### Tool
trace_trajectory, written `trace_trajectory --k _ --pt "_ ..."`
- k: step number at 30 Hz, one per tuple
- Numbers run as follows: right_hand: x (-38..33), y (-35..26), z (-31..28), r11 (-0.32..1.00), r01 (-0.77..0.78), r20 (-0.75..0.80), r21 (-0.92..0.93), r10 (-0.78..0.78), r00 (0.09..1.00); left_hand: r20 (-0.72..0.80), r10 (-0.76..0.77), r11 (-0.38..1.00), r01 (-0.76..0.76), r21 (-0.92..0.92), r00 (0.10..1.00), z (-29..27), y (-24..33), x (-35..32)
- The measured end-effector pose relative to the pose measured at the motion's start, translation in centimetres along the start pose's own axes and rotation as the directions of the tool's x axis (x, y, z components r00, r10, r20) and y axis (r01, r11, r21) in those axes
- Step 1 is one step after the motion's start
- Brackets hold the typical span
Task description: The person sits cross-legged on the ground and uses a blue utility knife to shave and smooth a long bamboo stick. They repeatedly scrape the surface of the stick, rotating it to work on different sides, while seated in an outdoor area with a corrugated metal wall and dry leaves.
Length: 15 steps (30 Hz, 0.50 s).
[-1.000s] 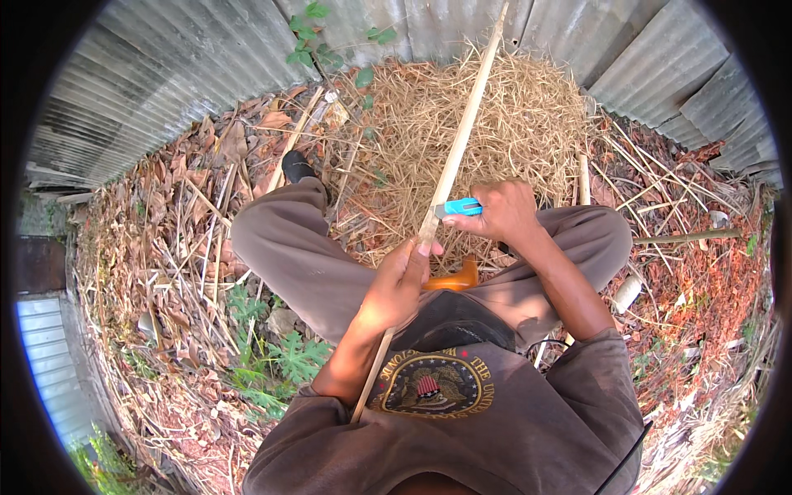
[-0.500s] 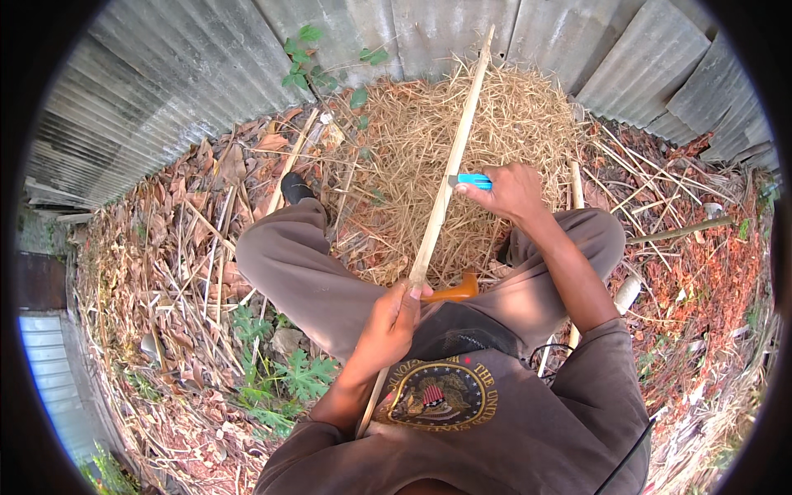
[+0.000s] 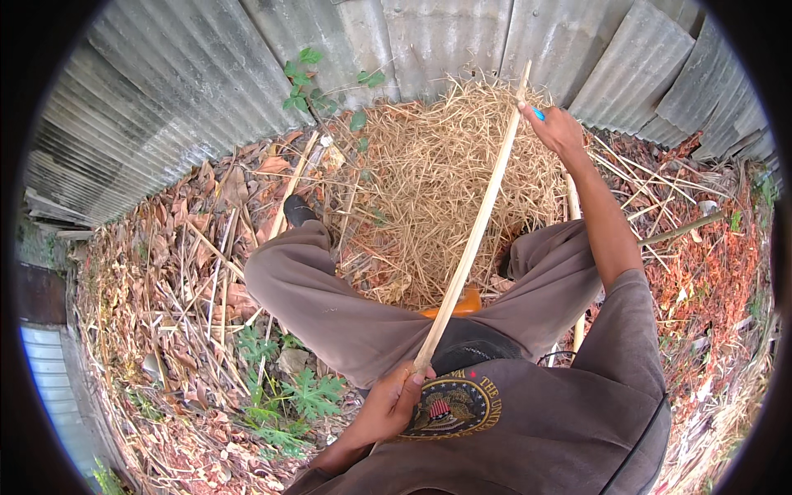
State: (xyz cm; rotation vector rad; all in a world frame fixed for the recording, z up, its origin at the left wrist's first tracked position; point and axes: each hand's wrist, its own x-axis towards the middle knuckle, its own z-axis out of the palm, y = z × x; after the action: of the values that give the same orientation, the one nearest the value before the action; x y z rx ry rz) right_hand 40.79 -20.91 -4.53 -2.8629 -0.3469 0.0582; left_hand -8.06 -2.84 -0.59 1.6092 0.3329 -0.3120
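Observation:
A long pale split strip of wood or bamboo (image 3: 473,239) slants away from my lap toward the corrugated wall. My left hand (image 3: 393,404) is closed round its near end, in front of my shirt. My right hand (image 3: 557,132) reaches far out and grips a blue-handled cutter knife (image 3: 538,113). The knife is against the strip close to its far tip; my fingers hide most of the blade. Under the middle of the strip, between my thighs, lies an orange curved handle (image 3: 467,302), partly covered.
A heap of straw-like shavings (image 3: 429,181) lies between my spread legs. Corrugated metal sheets (image 3: 445,41) stand right behind it. Dry leaves and thin sticks (image 3: 190,272) cover the ground at left. A green leafy plant (image 3: 309,394) grows beside my left thigh.
My right hand with the knife has moved away from me along the strip, to its far end. My left hand has come nearer my body, drawing the strip back and rightward.

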Motion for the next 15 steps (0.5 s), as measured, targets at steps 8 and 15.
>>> trace_trajectory --k 8,15 --pt "-0.5 0.9 -0.5 0.989 -0.037 -0.075 0.143 0.048 0.996 -0.09 0.039 0.977 -0.057 -0.204 0.995 -1.2 -1.3 1.4" --pt "-20.7 -10.7 5.5 0.693 0.564 -0.003 0.45 -0.63 0.776 -0.072 0.083 0.782 -0.11 -0.613 0.994 -3.3 -1.0 5.5"
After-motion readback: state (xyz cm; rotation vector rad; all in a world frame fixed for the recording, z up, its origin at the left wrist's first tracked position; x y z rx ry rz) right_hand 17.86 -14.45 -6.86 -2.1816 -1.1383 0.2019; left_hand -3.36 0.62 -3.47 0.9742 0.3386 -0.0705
